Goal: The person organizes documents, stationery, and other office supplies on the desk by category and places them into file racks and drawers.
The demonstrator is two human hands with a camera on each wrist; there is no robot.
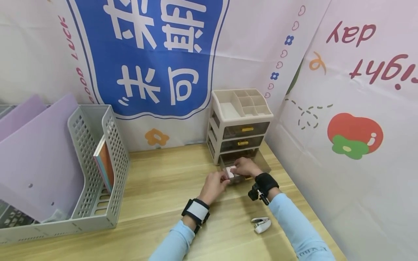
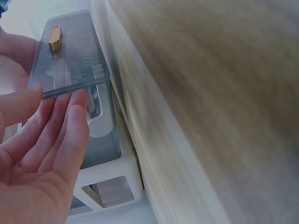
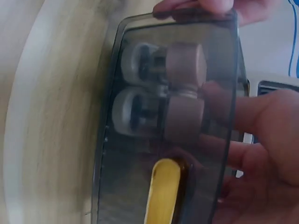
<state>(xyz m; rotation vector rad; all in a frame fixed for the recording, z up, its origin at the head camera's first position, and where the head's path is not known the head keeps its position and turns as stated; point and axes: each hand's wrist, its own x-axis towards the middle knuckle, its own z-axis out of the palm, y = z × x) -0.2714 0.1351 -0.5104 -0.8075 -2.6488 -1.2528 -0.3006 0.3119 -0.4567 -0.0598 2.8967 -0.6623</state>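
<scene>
The bottom drawer (image 1: 262,165) of a small beige cabinet is pulled out, its walls see-through grey. My left hand (image 1: 213,186) grips its front left corner, thumb on one side and fingers (image 2: 77,116) on the other. My right hand (image 1: 246,167) reaches into the drawer. Through the drawer front, two pink-and-white mini staplers (image 3: 184,119) show side by side, metal between their halves. My right fingertips pinch the one nearer the gold handle (image 3: 163,191). On the table below the drawer lies a white mini stapler (image 1: 261,224).
Two shut drawers and a divided top tray belong to the cabinet (image 1: 222,125). At left stands a grey perforated file rack (image 1: 112,159) with purple folders (image 1: 42,159) and thin books (image 1: 104,165). Printed cloth (image 1: 343,83) hangs behind and at right of the wooden table (image 1: 156,181).
</scene>
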